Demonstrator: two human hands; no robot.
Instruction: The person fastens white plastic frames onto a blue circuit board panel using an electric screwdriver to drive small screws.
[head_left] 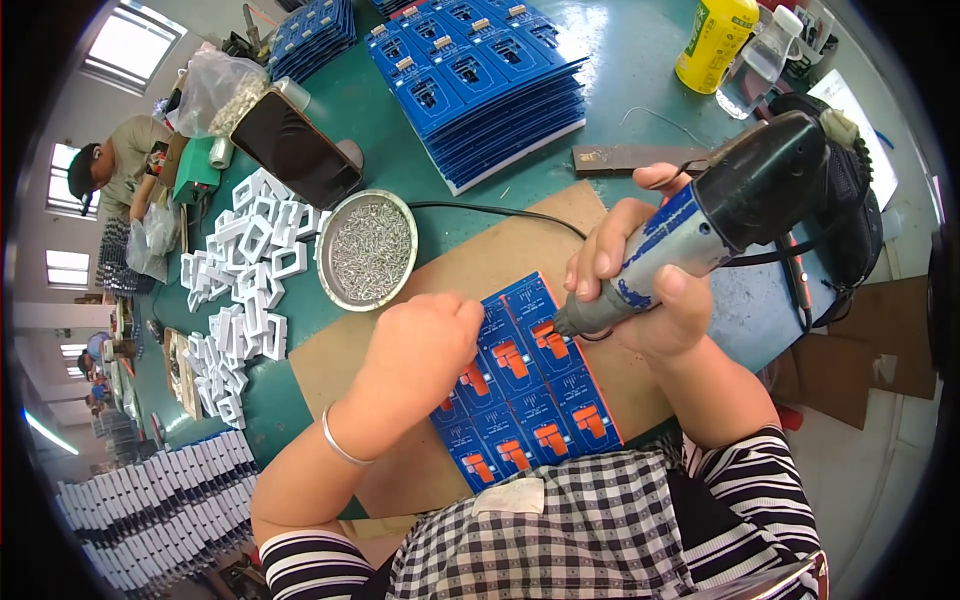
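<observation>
A blue circuit board panel (552,397) with rows of orange parts (511,359) lies on a brown board (465,262) right in front of me. My right hand (682,318) is wrapped round an electric screwdriver (672,245) with a silver and blue body and a black back end. The tool tilts down to the left, its nose over an orange part near the panel's far right corner. My left hand (425,345) is closed over the panel's left side, fingertips bunched together. Whatever those fingers pinch, if anything, is hidden. Just beyond the left hand stands a round metal bowl of small screws (368,252).
White plastic frames (250,240) are heaped at left beside a phone (296,150). Stacked blue panels (480,75) stand at the back. A yellow bottle (716,42) and a clear bottle (762,62) are at back right. A black cable (500,208) crosses the table. Another person (130,165) works far left.
</observation>
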